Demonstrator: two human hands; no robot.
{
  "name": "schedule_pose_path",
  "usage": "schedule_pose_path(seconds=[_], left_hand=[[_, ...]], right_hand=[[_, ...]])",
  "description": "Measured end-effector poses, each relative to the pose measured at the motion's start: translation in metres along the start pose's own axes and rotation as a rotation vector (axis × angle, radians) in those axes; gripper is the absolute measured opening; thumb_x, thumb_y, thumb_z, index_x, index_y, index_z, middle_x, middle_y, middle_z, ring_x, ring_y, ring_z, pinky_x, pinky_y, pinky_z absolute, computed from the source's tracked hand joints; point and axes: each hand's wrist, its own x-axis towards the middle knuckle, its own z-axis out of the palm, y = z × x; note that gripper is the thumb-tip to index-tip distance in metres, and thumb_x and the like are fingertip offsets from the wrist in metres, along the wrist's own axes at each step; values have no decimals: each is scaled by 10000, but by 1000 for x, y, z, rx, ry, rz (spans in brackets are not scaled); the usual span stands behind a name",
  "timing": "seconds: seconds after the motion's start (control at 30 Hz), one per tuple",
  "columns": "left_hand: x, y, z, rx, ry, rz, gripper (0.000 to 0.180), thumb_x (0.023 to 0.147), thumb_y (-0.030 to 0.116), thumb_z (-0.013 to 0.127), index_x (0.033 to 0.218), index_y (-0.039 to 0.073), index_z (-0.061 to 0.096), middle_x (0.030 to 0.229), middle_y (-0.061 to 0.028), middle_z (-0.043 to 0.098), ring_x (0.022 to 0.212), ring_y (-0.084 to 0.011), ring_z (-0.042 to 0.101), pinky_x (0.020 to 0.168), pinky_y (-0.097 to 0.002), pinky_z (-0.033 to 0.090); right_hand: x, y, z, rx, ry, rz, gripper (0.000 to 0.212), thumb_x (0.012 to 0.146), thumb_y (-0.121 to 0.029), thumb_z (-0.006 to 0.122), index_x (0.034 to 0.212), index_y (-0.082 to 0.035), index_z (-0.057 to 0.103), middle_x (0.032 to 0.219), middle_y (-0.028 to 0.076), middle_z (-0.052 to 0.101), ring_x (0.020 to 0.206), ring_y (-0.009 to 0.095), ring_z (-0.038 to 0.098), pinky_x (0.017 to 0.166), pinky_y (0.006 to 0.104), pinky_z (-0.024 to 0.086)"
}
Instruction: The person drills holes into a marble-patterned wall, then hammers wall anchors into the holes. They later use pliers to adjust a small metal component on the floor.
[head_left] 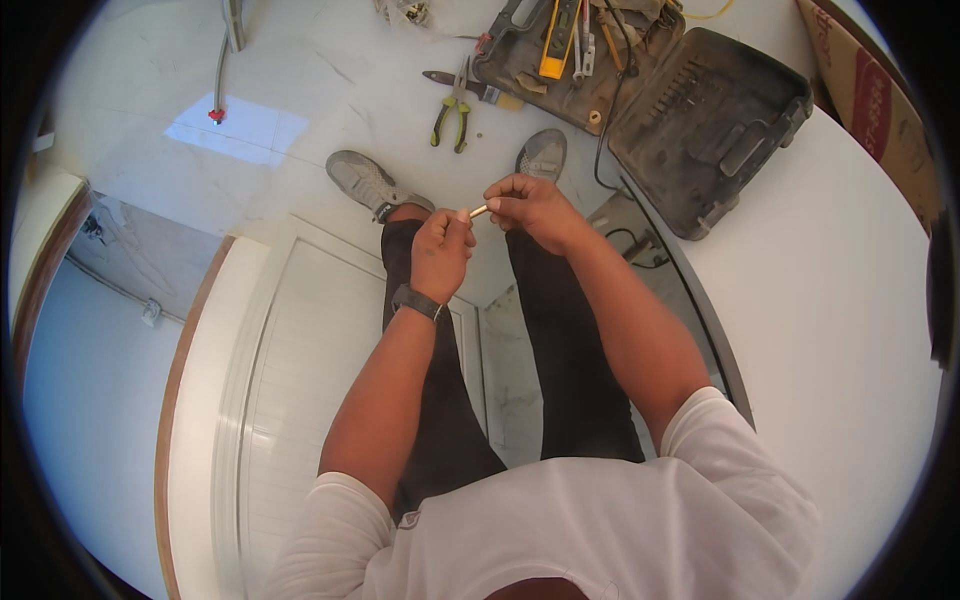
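Between my two hands, above the gap between my shoes, is a short, thin tan or brass-coloured rod (478, 211); it is too small to tell its kind. My left hand (443, 245), with a dark watch on the wrist, pinches its left end. The thumb and fingers of my right hand (530, 208) close on the other end. Beyond my hands, pliers with black and green handles (450, 118) lie on the floor, beside a paintbrush (490, 92).
An open black tool case (700, 130) lies at the far right, with a yellow tool (558, 45) and drill bits in it. A cardboard box (880, 100) stands beyond. A mirror or glass panel (680, 290) is beside my right leg, a white panelled door (330, 370) to my left.
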Motion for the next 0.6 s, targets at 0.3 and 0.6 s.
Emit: schedule_pose_path(seconds=[0.3, 0.6], left_hand=[[26, -32, 4, 36, 17, -44, 340, 1070, 345, 591, 907, 50, 633, 721, 4, 613, 597, -68, 520, 557, -246, 426], [41, -45, 8, 90, 4, 12, 341, 1057, 351, 617, 905, 46, 639, 715, 1, 613, 592, -79, 520, 558, -249, 423]], right_hand=[[34, 27, -22, -45, -94, 269, 292, 1007, -318, 709, 1037, -33, 653, 839, 29, 650, 723, 128, 611, 650, 271, 477], [50, 39, -36, -14, -135, 340, 210, 1007, -251, 710, 1032, -45, 683, 794, 5, 653, 664, 110, 599, 589, 264, 464]])
